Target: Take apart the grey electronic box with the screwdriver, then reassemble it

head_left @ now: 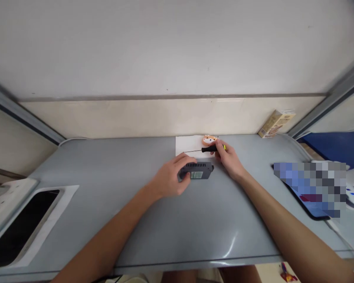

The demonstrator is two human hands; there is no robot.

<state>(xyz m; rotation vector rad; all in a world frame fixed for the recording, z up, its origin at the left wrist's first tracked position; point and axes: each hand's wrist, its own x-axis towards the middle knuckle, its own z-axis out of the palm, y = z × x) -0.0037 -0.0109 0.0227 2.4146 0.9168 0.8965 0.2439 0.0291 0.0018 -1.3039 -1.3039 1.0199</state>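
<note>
Grey table (135, 220): left hand (168, 181) clamps a rigid device box (198, 171) by its near end; right hand (228, 159), just beyond, pinches a precision screwdriver (208, 149) by the handle. The screwdriver is judged light and easily dropped.

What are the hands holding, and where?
Left hand: dark grey rectangular box, by its left end. Right hand: thin black-handled screwdriver, by its handle.

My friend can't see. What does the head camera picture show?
A person's left hand grips a small dark grey box on a grey desk, while the right hand holds a thin black-handled screwdriver just behind it. A white paper with a little orange animal face lies by the wall.
</note>
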